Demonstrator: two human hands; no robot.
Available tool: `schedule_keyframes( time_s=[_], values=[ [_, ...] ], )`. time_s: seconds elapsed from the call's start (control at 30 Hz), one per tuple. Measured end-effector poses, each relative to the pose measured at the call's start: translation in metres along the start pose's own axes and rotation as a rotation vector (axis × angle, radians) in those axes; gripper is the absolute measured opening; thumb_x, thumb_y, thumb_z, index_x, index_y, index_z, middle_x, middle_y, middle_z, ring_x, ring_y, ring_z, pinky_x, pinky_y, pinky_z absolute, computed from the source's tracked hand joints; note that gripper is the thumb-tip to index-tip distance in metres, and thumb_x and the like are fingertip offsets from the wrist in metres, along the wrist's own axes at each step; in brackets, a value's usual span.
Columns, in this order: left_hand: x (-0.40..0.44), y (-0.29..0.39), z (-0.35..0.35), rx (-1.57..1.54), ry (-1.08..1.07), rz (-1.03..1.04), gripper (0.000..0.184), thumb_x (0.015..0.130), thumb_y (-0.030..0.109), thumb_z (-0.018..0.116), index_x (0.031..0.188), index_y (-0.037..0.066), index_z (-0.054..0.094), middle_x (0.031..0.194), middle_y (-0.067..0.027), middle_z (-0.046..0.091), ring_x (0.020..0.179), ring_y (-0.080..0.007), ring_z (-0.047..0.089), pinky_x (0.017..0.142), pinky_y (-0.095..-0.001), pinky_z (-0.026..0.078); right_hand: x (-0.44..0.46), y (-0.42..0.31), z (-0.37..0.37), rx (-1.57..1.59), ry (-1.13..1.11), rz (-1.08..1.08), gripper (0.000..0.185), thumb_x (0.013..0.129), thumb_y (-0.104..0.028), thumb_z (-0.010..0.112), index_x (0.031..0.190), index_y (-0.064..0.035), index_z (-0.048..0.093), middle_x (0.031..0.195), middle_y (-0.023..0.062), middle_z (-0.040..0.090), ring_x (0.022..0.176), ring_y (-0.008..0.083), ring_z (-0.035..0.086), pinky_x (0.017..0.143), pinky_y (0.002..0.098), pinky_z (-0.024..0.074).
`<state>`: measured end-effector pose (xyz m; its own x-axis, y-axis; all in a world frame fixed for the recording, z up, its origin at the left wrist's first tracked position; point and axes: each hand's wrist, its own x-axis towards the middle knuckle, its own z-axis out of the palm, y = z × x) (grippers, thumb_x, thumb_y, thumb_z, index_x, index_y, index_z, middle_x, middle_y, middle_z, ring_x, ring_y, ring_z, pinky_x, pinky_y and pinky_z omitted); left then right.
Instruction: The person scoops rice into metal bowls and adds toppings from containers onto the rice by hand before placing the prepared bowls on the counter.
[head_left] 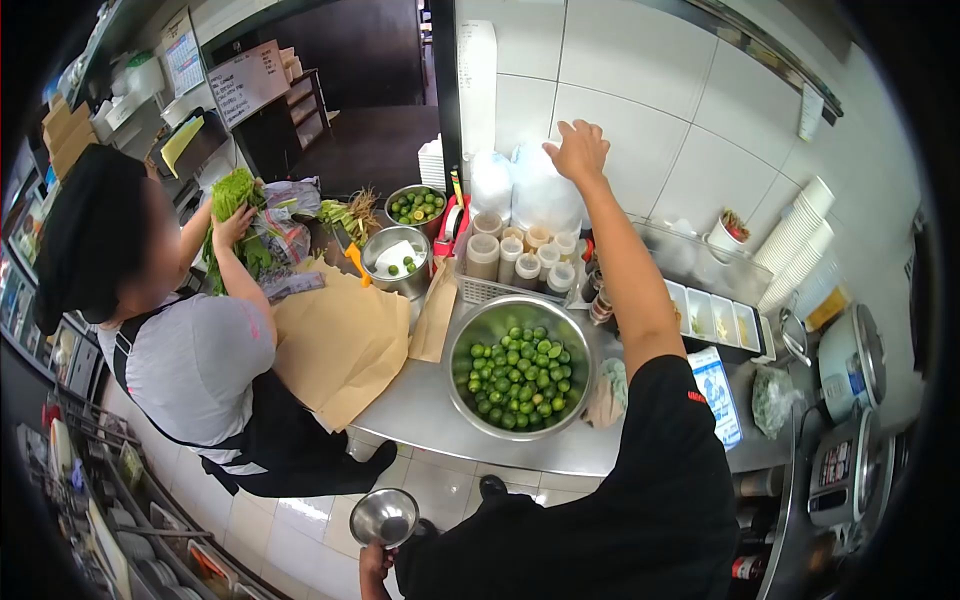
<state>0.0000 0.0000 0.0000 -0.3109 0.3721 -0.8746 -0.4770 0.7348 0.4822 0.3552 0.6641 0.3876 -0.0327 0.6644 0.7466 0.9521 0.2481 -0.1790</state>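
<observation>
At the bottom of the head view my left hand grips the rim of a small metal bowl, which looks bare inside. My right arm reaches up and away, and my right hand is above a clear plastic bag, fingers apart and holding nothing; whether it touches the bag I cannot tell. Between my arms a large steel bowl full of small green limes rests on the steel counter. Behind it, squeeze bottles stand in a rack.
At left a co-worker in a black cap handles leafy greens. Brown paper covers the counter beside them. Two smaller bowls hold limes. To the right are a container tray, stacked cups and a cooker.
</observation>
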Motion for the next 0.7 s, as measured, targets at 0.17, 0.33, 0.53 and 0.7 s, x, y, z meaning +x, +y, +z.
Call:
schedule_keyframes(
  time_s=[0.17, 0.33, 0.53, 0.7],
  values=[
    [0.006, -0.014, 0.052, -0.152, 0.046, -0.052, 0.027, 0.081, 0.018, 0.044, 0.087, -0.007, 0.053, 0.063, -0.0163, 0.058, 0.042, -0.0133, 0.046, 0.031, -0.0217, 0.028, 0.048, 0.025, 0.020, -0.061, -0.434, 0.181, 0.014, 0.080, -0.025, 0.063, 0.086, -0.0143, 0.070, 0.096, 0.0087, 0.066, 0.095, 0.0276, 0.059, 0.082, 0.0450, 0.0396],
    [-0.027, -0.006, 0.085, -0.118, 0.050, -0.036, 0.023, 0.080, 0.015, 0.044, 0.082, -0.006, 0.052, 0.064, -0.0174, 0.058, 0.042, -0.0140, 0.046, 0.031, -0.0219, 0.028, 0.064, 0.028, 0.008, 0.098, -0.183, 0.194, 0.014, 0.082, -0.024, 0.060, 0.080, -0.0138, 0.069, 0.090, 0.0069, 0.066, 0.087, 0.0272, 0.061, 0.080, 0.0438, 0.0399],
    [-0.031, -0.027, 0.085, -0.225, 0.063, -0.041, 0.024, 0.083, 0.018, 0.037, 0.086, 0.000, 0.053, 0.063, -0.0108, 0.054, 0.042, -0.0122, 0.041, 0.033, -0.0210, 0.028, 0.092, 0.031, 0.016, 0.221, 0.015, 0.219, 0.018, 0.086, -0.023, 0.054, 0.079, -0.0116, 0.067, 0.085, 0.0093, 0.064, 0.084, 0.0289, 0.061, 0.076, 0.0455, 0.0409],
    [-0.025, -0.058, 0.073, -0.381, -0.011, -0.032, 0.023, 0.082, 0.018, 0.036, 0.093, 0.003, 0.051, 0.060, -0.0089, 0.051, 0.041, -0.0123, 0.041, 0.032, -0.0207, 0.028, 0.135, 0.020, -0.035, 0.304, 0.415, 0.212, 0.022, 0.087, -0.024, 0.053, 0.076, -0.0088, 0.063, 0.082, 0.0121, 0.064, 0.079, 0.0332, 0.061, 0.066, 0.0429, 0.0449]
  ],
)
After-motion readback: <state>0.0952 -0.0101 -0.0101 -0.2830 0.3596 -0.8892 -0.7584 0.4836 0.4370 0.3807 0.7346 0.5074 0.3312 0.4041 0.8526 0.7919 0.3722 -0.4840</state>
